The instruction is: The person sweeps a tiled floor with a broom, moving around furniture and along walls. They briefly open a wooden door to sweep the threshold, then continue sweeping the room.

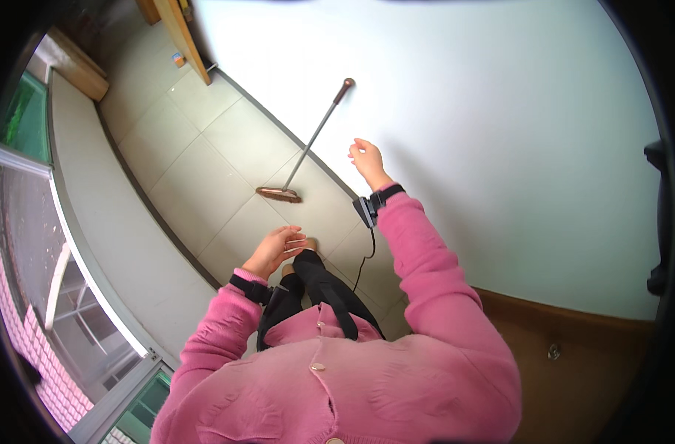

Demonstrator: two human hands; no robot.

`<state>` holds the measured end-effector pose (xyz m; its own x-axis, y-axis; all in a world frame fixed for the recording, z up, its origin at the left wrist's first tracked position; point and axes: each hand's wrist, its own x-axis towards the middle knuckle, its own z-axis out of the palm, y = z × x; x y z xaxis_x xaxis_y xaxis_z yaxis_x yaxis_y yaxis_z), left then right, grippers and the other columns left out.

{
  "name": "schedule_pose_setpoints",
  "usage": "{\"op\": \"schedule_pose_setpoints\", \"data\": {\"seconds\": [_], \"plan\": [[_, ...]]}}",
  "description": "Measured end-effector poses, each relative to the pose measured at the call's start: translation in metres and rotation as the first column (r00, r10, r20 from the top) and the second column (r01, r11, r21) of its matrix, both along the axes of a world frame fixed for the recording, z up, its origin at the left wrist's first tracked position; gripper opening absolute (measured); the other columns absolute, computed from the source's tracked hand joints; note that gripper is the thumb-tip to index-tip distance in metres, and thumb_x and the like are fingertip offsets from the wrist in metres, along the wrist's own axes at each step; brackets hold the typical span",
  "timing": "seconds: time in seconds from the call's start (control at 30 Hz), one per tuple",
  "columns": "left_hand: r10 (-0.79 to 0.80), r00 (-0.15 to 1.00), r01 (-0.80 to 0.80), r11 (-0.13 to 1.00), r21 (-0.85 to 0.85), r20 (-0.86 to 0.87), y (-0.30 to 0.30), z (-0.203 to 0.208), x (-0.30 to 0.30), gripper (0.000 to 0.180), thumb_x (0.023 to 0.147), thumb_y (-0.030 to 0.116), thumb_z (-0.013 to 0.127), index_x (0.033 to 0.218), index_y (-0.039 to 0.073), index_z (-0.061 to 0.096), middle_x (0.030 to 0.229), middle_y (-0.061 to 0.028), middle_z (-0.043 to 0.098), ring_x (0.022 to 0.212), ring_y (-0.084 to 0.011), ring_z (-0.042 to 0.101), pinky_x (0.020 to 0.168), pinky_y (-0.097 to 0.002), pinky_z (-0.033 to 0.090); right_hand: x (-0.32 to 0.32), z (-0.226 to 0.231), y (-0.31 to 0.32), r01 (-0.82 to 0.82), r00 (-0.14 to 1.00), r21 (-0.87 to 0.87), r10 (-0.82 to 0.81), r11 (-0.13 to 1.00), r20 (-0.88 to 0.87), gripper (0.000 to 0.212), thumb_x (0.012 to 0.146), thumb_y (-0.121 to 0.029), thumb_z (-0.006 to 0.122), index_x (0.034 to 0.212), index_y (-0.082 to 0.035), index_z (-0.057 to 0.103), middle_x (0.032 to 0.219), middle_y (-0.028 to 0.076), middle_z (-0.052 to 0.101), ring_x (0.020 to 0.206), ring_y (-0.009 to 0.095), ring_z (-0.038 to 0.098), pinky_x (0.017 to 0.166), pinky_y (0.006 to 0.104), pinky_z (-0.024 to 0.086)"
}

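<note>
A broom (310, 154) with a grey pole and a brown grip leans against the white wall, its brown-bristled head resting on the tiled floor. My right hand (368, 160) is raised beside the wall, to the right of the broom and apart from it. Its fingers are loosely bent with gaps between them, and nothing shows in them. Below the broom head, my left hand (277, 250) hovers in front of my legs, fingers stretched out and holding nothing. Both wrists carry black straps, and a cable (367, 258) hangs from the device on the right one.
A wooden door (184, 42) stands ajar at the far left end of the wall, near a small orange-and-blue box (178, 59) on the floor. Windows (71, 274) run along the left side. Wooden panelling with a metal knob (553, 351) lies at the lower right.
</note>
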<state>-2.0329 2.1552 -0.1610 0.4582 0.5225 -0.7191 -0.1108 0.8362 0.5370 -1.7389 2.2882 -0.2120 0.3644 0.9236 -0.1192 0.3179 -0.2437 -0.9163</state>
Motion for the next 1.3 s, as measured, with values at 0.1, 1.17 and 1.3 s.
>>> {"op": "schedule_pose_setpoints", "data": {"seconds": [0.1,1.17,1.3], "plan": [[0.084,0.996,-0.086,0.995,-0.058,-0.039,0.010,-0.012,-0.026,0.027,0.093,0.018,0.043,0.115,0.003,0.047,0.105,-0.0111,0.057,0.100,-0.0230,0.057,0.087,-0.0346,0.046,-0.018,-0.019,0.077,-0.008,0.976,-0.117,-0.018,0.993,-0.216,0.062,0.082,-0.013,0.057,0.132,0.011,0.028,0.104,0.016,0.055,0.083,0.024,0.063,0.064,0.0302,0.053],[-0.180,0.922,0.350,0.764,-0.542,0.342,0.216,-0.067,-0.036,0.020,0.091,0.011,0.036,0.079,0.000,0.048,0.063,-0.0063,0.046,0.060,-0.0202,0.048,0.061,-0.0318,0.044,-0.222,0.062,-0.012,-0.077,0.989,0.143,0.093,0.987,-0.114,0.018,0.083,-0.020,0.060,0.090,-0.003,0.062,0.080,0.005,0.055,0.061,0.014,0.052,0.060,0.0244,0.043],[-0.372,0.904,0.418,0.661,-0.624,0.211,0.223,-0.058,-0.070,0.014,0.088,0.007,0.044,0.076,0.001,0.045,0.062,-0.0041,0.043,0.054,-0.0175,0.047,0.054,-0.0295,0.043,-0.259,0.030,-0.030,0.282,0.838,-0.115,-0.303,0.953,-0.455,0.034,0.095,-0.029,0.042,0.089,-0.001,0.061,0.072,0.002,0.057,0.059,0.008,0.049,0.055,0.0212,0.040]]}}
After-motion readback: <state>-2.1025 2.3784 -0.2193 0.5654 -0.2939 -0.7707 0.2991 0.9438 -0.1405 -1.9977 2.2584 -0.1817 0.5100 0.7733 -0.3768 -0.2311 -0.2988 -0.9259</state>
